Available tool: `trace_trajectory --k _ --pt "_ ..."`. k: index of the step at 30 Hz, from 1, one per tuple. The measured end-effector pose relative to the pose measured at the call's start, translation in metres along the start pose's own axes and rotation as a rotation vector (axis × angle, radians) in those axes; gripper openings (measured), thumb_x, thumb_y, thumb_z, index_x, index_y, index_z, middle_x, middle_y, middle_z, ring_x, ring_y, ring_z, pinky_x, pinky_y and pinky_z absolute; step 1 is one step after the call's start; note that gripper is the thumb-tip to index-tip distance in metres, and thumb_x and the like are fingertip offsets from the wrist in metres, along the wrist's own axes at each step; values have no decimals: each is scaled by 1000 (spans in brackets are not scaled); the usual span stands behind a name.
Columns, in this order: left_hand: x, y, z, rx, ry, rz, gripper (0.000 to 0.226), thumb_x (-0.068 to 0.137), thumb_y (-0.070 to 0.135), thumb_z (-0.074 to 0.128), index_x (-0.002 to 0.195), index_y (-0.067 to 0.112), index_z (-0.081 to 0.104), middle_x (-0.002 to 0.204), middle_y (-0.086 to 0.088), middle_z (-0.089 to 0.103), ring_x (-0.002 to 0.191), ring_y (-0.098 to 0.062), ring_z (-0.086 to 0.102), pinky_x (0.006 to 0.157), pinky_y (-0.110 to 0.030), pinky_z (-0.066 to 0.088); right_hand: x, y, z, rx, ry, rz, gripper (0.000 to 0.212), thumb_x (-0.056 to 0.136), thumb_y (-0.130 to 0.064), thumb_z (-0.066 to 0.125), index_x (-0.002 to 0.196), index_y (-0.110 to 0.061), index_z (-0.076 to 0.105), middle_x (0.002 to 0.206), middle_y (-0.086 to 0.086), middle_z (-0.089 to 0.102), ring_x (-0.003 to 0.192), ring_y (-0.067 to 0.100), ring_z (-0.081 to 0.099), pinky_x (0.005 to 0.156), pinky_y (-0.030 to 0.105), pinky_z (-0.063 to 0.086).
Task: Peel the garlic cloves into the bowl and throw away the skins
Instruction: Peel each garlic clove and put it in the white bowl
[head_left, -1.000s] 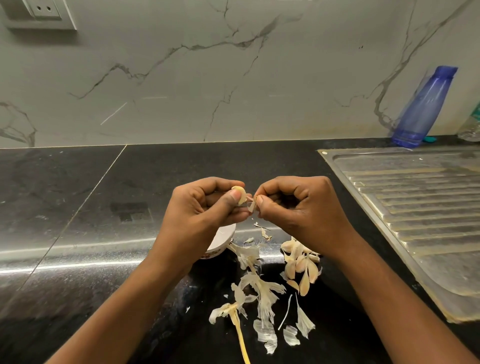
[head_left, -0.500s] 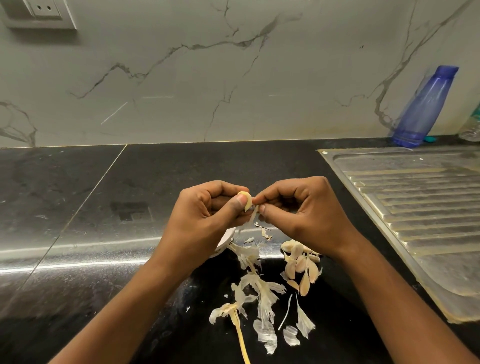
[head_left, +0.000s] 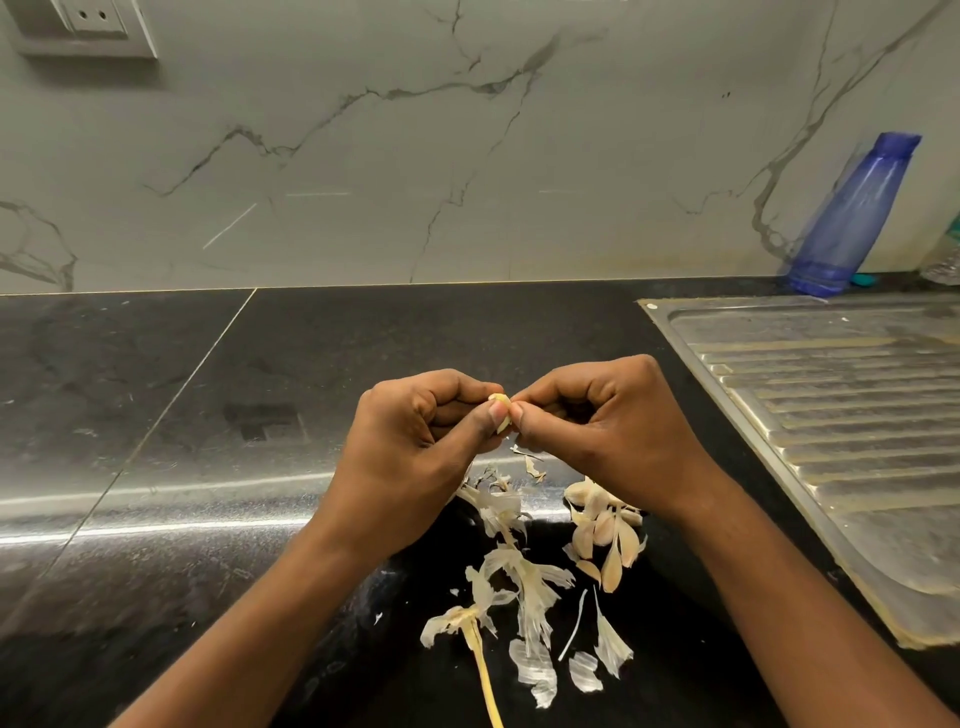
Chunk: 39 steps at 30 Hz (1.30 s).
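Garlic clove: you hold one garlic clove (head_left: 500, 411) between your two hands, in the air above the bench (head_left: 249, 395), near the middle of the view.
Long axis: it runs nearly straight up and down in the picture, its top end leaning slightly to your left. Only a pale sliver shows between your thumbs, so you cannot tell which end is the root.
Left hand: your left hand (head_left: 415, 457) is curled tight. The thumb lies against the clove's left side and the forefinger hooks over its top. The other fingers (head_left: 441, 395) are folded into the palm.
Right hand: your right hand (head_left: 613, 421) is also curled. Thumb and forefinger meet in a pinch at the clove's right edge, touching your left thumb. Whether they hold loose skin or the clove itself is too small to tell.
Skins: torn, papery skins (head_left: 527, 577) lie scattered on the bench below your hands, between your forearms. A long yellow stalk (head_left: 483, 670) runs from them toward you.
Unpeeled cloves: a small heap of unpeeled cloves (head_left: 605, 527) sits just under your right wrist, beside the skins.
Right side: a ribbed steel drainboard (head_left: 841, 415) is set into the bench, well apart from the garlic. A blue bottle (head_left: 852, 218) leans against the wall (head_left: 415, 156) behind it.
Upper left: a wall socket (head_left: 88, 21).
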<state>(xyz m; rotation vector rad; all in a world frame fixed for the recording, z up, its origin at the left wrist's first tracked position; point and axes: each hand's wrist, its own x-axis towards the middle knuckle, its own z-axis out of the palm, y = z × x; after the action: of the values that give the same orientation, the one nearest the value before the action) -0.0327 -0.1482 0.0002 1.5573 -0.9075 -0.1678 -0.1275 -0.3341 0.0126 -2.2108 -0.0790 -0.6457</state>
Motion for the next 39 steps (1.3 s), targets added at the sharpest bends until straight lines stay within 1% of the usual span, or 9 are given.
trace_trajectory --k 7,10,15,18,22,26,30,32,39 --pt "1 3 -1 -68 -13 -36 19 95 5 71 112 0 75 96 -8 82 90 -20 80 81 -30 65 0 0 1 7 36 -21 15 92 -27 80 93 -13 83 77 -7 77 69 18 75 60 38 64" --pt "2 7 -3 -191 -29 -102 19 94 5 69 112 0 74 97 -11 81 93 -26 80 81 -29 64 0 -2 2 36 62 -11 14 90 -27 78 92 -13 82 77 -8 77 70 17 76 62 38 65" --pt "3 15 -7 -464 -39 -249 28 93 8 64 119 -2 69 106 -20 79 102 -33 78 87 -33 64 1 0 -2 89 97 -3 7 92 -19 78 89 -13 80 75 -4 76 67 24 75 60 46 64" --pt "4 16 -9 -524 -43 -276 35 90 12 64 122 -1 68 111 -21 78 106 -34 77 91 -36 63 0 1 -7 85 68 1 4 92 -13 80 88 -12 79 76 -3 76 67 24 74 62 42 65" --pt "6 12 -11 -472 -41 -279 34 89 15 65 121 3 71 115 -15 78 108 -30 76 91 -38 63 -1 1 -10 69 -22 4 8 88 -6 83 93 -12 80 82 -5 77 75 22 76 68 29 65" --pt "5 12 -12 -410 -25 -275 32 86 21 70 115 10 77 108 -12 77 97 -23 73 84 -33 62 -2 5 -8 117 -50 23 16 93 4 71 97 -7 82 86 1 80 78 23 79 71 39 67" --pt "4 12 -12 -408 -38 -290 32 87 20 69 116 9 77 104 -15 77 92 -23 72 83 -30 61 0 4 -5 127 -9 20 8 97 -14 76 99 -10 82 85 -1 80 77 24 79 69 40 67" --pt "4 12 -11 -424 -51 -299 31 88 17 68 117 7 76 106 -17 77 92 -24 74 81 -28 62 0 2 -3 140 -9 23 14 94 -22 79 103 -11 82 87 -2 80 80 21 79 70 37 67" --pt "4 15 -11 -460 -41 -313 32 91 14 66 121 5 73 106 -20 79 96 -28 77 85 -29 63 1 2 -4 114 -24 -10 12 95 -14 78 105 -10 81 89 -4 80 81 19 79 73 33 66"
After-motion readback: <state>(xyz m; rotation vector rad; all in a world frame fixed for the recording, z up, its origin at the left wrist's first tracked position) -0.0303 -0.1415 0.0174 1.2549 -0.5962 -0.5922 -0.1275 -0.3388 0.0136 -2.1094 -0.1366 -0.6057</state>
